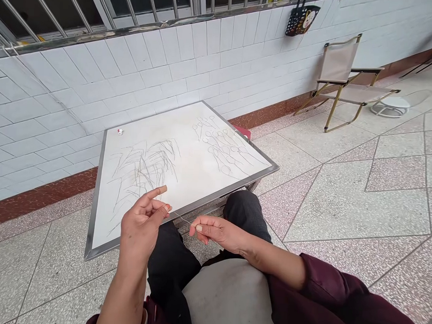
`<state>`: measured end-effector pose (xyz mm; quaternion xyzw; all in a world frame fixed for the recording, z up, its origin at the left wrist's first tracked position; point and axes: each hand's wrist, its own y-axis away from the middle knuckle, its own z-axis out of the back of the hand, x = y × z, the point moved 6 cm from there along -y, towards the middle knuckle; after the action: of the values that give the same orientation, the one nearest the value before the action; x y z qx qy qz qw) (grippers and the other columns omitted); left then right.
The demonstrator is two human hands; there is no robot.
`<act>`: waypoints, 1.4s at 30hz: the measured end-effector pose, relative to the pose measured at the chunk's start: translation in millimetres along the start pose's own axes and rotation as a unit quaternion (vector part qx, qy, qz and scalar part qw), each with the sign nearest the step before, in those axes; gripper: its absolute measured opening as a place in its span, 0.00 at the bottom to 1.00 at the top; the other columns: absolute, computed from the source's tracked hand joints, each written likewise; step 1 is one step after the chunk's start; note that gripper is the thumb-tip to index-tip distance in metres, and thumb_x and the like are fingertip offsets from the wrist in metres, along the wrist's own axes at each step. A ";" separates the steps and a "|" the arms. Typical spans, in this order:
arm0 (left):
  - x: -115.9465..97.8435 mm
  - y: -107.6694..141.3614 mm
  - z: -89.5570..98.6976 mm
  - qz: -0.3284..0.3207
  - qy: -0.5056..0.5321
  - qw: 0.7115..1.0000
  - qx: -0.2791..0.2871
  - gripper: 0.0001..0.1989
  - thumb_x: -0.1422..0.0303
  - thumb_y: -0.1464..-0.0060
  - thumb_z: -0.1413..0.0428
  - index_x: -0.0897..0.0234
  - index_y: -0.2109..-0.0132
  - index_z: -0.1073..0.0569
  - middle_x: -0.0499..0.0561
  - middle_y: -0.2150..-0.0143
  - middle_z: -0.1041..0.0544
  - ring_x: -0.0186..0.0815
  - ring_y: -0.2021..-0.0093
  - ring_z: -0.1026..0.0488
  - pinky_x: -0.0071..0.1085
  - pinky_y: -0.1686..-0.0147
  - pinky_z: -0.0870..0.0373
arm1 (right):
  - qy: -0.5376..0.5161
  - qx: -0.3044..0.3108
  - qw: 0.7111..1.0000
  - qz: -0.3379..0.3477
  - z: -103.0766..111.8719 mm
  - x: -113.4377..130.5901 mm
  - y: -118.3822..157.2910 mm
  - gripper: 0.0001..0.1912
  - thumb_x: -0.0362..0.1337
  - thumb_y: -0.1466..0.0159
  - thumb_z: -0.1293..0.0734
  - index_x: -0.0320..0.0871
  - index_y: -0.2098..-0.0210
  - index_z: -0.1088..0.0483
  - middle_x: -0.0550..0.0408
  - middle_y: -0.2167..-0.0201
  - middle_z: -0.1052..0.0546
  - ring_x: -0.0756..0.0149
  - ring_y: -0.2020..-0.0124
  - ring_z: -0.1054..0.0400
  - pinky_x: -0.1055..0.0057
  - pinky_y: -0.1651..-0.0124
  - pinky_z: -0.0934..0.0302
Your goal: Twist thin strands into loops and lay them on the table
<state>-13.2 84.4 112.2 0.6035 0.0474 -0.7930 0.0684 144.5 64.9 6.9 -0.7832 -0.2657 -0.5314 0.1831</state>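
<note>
A thin wire (182,218) stretches between my two hands just off the near edge of the table. My left hand (141,228) is closed in a pinch on one end, its index finger stretched out; a small orange-red spot shows at the thumb tip. My right hand (215,230) pinches the wire's other end between thumb and fingers. On the white table (190,180), a loose pile of thin dark wires (145,164) lies beyond my left hand. Several wires with looped ends (227,150) are spread at the right side.
A small red-and-white object (120,131) sits at the table's far left corner. The tiled wall (151,79) runs along the far side. Under the table's right edge shows something red (243,132). A folding chair (342,81) stands to the right; my knees are at the near edge.
</note>
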 end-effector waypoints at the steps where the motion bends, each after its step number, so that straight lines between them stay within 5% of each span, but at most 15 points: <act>1: -0.6 -0.2 2.3 -0.001 0.004 1.000 -0.005 0.24 0.64 0.55 0.36 0.62 0.49 0.22 0.44 0.74 0.26 0.35 0.68 0.28 0.33 0.60 0.29 | 0.013 -0.001 1.000 -0.001 1.3 1.2 2.6 0.20 0.53 0.34 0.35 0.41 0.60 0.27 0.61 0.77 0.34 0.71 0.73 0.41 0.72 0.64 0.44; 9: 2.3 -2.8 26.0 -0.013 0.025 0.997 -0.078 0.25 0.65 0.55 0.35 0.62 0.47 0.23 0.45 0.71 0.24 0.34 0.67 0.27 0.32 0.59 0.28 | 0.171 -0.003 0.985 0.002 24.6 -17.6 29.0 0.17 0.46 0.28 0.42 0.41 0.58 0.28 0.61 0.76 0.32 0.70 0.73 0.37 0.71 0.63 0.40; 12: -2.4 -1.5 30.4 -0.029 0.022 0.995 -0.092 0.24 0.65 0.54 0.36 0.62 0.47 0.23 0.46 0.71 0.24 0.35 0.65 0.27 0.32 0.57 0.29 | 0.335 -0.041 0.941 0.000 46.1 -29.8 34.5 0.13 0.39 0.29 0.42 0.42 0.62 0.27 0.59 0.77 0.28 0.67 0.73 0.35 0.69 0.64 0.39; 15: -8.0 -0.1 29.8 -0.040 -0.001 0.993 -0.111 0.24 0.65 0.53 0.37 0.60 0.46 0.23 0.45 0.71 0.24 0.34 0.66 0.27 0.33 0.56 0.29 | 0.425 -0.154 0.891 0.031 62.4 -12.2 32.4 0.14 0.36 0.28 0.44 0.42 0.61 0.28 0.54 0.74 0.25 0.62 0.66 0.32 0.62 0.58 0.38; 19: -5.2 -2.4 10.6 -0.030 -0.046 0.996 -0.065 0.26 0.64 0.54 0.36 0.61 0.46 0.23 0.44 0.74 0.25 0.34 0.70 0.27 0.33 0.59 0.29 | 0.471 -0.196 0.842 0.177 37.8 39.4 14.1 0.11 0.40 0.30 0.37 0.44 0.53 0.27 0.50 0.63 0.23 0.61 0.59 0.32 0.65 0.56 0.37; 23: 1.4 -3.3 -5.6 -0.027 -0.048 0.998 -0.013 0.28 0.62 0.54 0.36 0.61 0.44 0.25 0.44 0.74 0.24 0.36 0.70 0.26 0.34 0.59 0.29 | 0.503 -0.148 0.810 0.262 4.5 58.4 -10.9 0.07 0.40 0.32 0.33 0.43 0.60 0.26 0.53 0.70 0.23 0.63 0.65 0.31 0.69 0.60 0.37; 29: 6.1 -0.6 7.0 -0.010 -0.052 0.997 0.053 0.33 0.54 0.45 0.42 0.58 0.35 0.35 0.52 0.61 0.18 0.42 0.60 0.22 0.38 0.59 0.26 | 0.452 -0.172 0.849 0.212 8.8 49.0 -18.2 0.07 0.34 0.32 0.36 0.44 0.64 0.26 0.55 0.70 0.23 0.67 0.69 0.31 0.72 0.64 0.39; 36: 15.0 1.8 15.5 -0.016 -0.019 0.998 0.066 0.32 0.54 0.46 0.41 0.59 0.37 0.32 0.54 0.60 0.18 0.40 0.65 0.22 0.39 0.60 0.25 | 0.414 -0.192 0.874 0.167 18.4 48.3 -12.9 0.09 0.35 0.33 0.38 0.44 0.64 0.26 0.56 0.72 0.24 0.66 0.70 0.31 0.72 0.65 0.39; 42: 47.7 -11.6 40.0 0.029 0.175 0.983 -0.045 0.28 0.55 0.48 0.38 0.63 0.43 0.27 0.56 0.57 0.18 0.40 0.58 0.23 0.35 0.58 0.27 | 0.317 -0.208 0.918 0.117 23.7 39.4 -14.1 0.09 0.39 0.33 0.37 0.45 0.63 0.25 0.58 0.73 0.25 0.67 0.69 0.32 0.72 0.64 0.41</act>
<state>-65.6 87.1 76.8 0.7305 0.0768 -0.6698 0.1093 165.0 98.3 34.8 -0.6200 0.0169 -0.7697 0.1515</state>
